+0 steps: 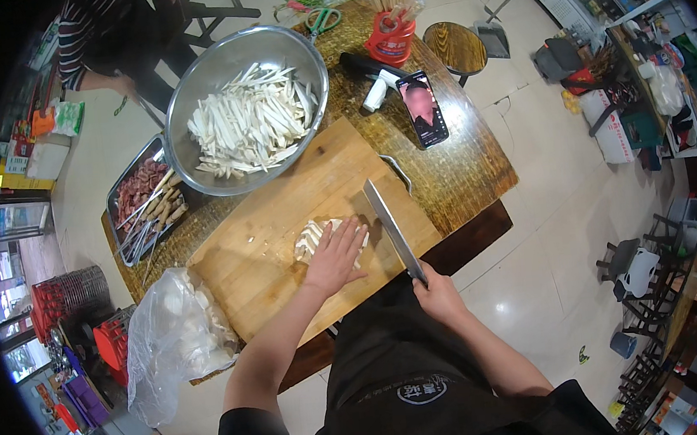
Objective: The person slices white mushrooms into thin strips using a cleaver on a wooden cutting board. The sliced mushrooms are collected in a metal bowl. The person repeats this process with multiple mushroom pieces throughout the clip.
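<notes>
My left hand (pixel 335 262) lies flat, fingers spread, on a small heap of sliced white mushroom (pixel 308 239) on the wooden cutting board (pixel 254 278). In my right hand (pixel 437 292) is the handle of a cleaver (pixel 394 229), its blade over the board's right part, apart from the slices. Beyond the board stands a large steel bowl (pixel 320 115) holding many white strips. A clear plastic bag (pixel 172 332) with pale pieces in it rests at the board's left corner. What lies under my left palm is hidden.
A metal tray (pixel 114 228) holds raw meat and skewers. Farther back are green-handled scissors (pixel 324 21), a red container of sticks (pixel 391 43), a phone (pixel 423 110) and a white roll (pixel 378 92). A person in a striped sleeve (pixel 69 49) is at the upper left. A round stool (pixel 455 48) stands past the table.
</notes>
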`<act>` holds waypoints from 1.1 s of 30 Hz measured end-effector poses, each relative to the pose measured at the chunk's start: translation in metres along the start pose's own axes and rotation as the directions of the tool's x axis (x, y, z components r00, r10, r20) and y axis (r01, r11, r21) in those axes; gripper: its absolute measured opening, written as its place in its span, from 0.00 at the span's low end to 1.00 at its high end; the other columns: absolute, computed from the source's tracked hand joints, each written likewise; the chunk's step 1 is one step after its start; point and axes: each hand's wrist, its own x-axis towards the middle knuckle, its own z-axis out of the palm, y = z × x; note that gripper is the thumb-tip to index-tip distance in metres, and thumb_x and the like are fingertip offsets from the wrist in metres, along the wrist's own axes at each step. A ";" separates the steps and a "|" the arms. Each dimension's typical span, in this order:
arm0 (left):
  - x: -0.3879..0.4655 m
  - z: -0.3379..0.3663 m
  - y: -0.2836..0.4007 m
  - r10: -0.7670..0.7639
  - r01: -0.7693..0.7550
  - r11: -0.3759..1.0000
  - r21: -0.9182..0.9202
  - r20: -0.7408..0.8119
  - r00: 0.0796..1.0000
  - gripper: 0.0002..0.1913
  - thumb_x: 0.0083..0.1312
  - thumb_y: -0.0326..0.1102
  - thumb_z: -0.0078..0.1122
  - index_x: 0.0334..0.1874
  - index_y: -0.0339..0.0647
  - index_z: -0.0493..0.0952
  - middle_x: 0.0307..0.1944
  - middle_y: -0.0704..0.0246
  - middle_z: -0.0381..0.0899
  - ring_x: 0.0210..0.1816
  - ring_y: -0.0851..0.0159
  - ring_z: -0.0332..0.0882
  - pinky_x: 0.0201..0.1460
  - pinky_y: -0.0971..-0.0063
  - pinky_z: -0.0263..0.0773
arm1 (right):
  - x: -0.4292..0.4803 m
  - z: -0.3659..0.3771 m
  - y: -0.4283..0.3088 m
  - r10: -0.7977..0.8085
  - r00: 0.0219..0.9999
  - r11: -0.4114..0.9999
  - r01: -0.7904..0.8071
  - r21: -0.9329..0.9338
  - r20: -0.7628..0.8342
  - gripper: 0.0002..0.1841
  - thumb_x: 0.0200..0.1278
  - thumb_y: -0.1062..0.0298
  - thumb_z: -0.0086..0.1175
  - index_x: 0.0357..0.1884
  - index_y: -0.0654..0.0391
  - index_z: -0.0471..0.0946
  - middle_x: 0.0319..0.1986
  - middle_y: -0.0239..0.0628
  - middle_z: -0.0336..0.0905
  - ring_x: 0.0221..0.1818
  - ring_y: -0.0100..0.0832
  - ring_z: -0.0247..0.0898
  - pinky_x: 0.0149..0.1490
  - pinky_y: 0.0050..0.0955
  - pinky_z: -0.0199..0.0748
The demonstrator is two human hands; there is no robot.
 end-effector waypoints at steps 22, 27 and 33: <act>-0.023 -0.020 0.009 -0.693 0.284 0.507 -0.814 -0.188 0.696 0.12 0.55 0.25 0.67 0.42 0.37 0.79 0.44 0.60 0.70 0.52 0.49 0.69 0.57 0.59 0.69 | 0.007 0.007 -0.007 -0.130 0.992 0.893 0.116 -0.434 -0.001 0.13 0.73 0.62 0.45 0.46 0.61 0.75 0.29 0.54 0.81 0.33 0.55 0.78 0.41 0.53 0.75; 0.000 -0.006 0.018 -0.737 0.383 0.452 -0.806 -0.096 0.669 0.14 0.53 0.27 0.68 0.43 0.37 0.80 0.46 0.58 0.73 0.52 0.49 0.70 0.57 0.58 0.69 | -0.004 -0.002 -0.039 -0.318 0.948 0.808 0.276 -0.521 0.009 0.11 0.70 0.64 0.47 0.42 0.61 0.76 0.26 0.50 0.79 0.29 0.52 0.79 0.35 0.48 0.77; 0.011 0.001 0.020 -0.795 0.454 0.429 -0.781 -0.088 0.600 0.17 0.53 0.24 0.65 0.46 0.35 0.80 0.50 0.55 0.74 0.53 0.46 0.69 0.59 0.57 0.68 | -0.004 -0.009 -0.051 -0.299 0.943 0.671 0.315 -0.671 0.144 0.09 0.69 0.66 0.50 0.43 0.60 0.75 0.25 0.46 0.78 0.28 0.47 0.79 0.34 0.43 0.77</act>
